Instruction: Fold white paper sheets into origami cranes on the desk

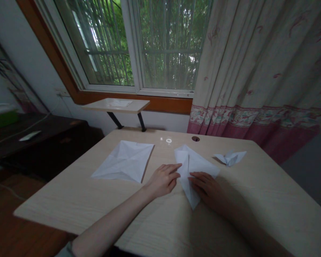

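A sheet of white paper [200, 162], partly folded with a flap on its left side, lies on the table in front of me. My left hand [162, 181] rests at its left edge, the forefinger stretched onto the flap and the other fingers bent loosely. On the paper's lower right part, my right hand [207, 189] lies with its fingers extended and covers some of it. Left of my hands is a second white sheet [127, 160], spread out and marked with creases. A folded paper crane [231, 157] with spread wings stands to the right.
The pale wooden table [96, 207] has a cable hole [195, 139] near its back edge. A small raised shelf [96, 105] with white paper [120, 103] stands at the back left. Behind are a barred window [166, 46] and a patterned curtain [256, 71]. A dark cabinet [50, 139] is at left.
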The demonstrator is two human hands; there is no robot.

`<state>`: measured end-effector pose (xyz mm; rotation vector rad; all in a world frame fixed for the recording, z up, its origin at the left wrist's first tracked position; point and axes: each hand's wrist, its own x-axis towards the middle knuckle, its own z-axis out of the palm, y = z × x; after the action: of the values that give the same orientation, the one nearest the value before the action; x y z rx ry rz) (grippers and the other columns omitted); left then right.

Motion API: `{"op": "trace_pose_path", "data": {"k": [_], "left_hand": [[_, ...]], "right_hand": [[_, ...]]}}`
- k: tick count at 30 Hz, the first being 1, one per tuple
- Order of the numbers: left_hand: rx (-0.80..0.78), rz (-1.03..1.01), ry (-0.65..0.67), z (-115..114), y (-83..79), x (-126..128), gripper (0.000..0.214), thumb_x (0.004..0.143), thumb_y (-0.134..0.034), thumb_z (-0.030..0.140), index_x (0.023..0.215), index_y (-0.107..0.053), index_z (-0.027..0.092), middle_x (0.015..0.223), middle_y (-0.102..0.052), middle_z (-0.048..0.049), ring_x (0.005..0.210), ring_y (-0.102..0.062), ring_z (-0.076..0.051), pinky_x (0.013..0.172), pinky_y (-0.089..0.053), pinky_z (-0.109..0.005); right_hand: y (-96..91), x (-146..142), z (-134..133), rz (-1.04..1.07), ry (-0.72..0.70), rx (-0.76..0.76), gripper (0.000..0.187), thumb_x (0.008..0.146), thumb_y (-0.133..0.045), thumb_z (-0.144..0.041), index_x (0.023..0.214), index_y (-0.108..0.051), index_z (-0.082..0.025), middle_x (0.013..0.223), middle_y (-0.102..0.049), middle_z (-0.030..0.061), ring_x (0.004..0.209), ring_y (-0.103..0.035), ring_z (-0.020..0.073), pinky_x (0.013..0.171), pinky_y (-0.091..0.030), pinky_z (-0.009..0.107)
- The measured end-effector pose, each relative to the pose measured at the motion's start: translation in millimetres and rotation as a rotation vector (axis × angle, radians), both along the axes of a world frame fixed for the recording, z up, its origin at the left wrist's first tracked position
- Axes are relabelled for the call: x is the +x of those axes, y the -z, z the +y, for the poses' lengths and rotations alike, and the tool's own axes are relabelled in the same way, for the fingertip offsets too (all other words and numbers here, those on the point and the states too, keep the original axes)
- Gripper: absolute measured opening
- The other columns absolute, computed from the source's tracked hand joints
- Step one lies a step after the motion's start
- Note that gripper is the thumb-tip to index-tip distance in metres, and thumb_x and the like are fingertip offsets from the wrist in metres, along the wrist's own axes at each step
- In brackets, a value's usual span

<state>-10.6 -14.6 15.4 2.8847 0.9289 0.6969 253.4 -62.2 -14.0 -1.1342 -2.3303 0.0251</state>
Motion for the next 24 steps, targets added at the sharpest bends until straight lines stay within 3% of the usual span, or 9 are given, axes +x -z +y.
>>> {"op": "trace_pose_path", "data": {"k": [13, 24], "left_hand": [[0.004, -0.008, -0.015, -1, -0.2, 4, 0.018, 0.094, -0.056, 0.019, 0.106, -0.069, 0.02, 0.142, -0.058, -0.0057, 0.118, -0.06, -0.025, 0.097, -0.049, -0.042], [0.093, 0.025, -0.137, -1, 1.3, 13, 0.011, 0.099, -0.053, 0.025, 0.099, -0.062, 0.018, 0.118, -0.069, -0.0069, 0.103, -0.062, -0.023, 0.084, -0.047, -0.038]], "right_hand": [[-6.7, -4, -1, -0.006, 0.006, -0.032, 0.035, 0.099, -0.049, -0.018, 0.129, -0.064, -0.026, 0.13, -0.068, 0.0078, 0.119, -0.063, 0.0253, 0.103, -0.054, 0.048], [-3.5, -4, 0, -0.047, -0.016, 0.008, 0.036, 0.099, -0.049, -0.018, 0.13, -0.064, -0.026, 0.129, -0.068, 0.0076, 0.119, -0.062, 0.0239, 0.102, -0.054, 0.045]]}}
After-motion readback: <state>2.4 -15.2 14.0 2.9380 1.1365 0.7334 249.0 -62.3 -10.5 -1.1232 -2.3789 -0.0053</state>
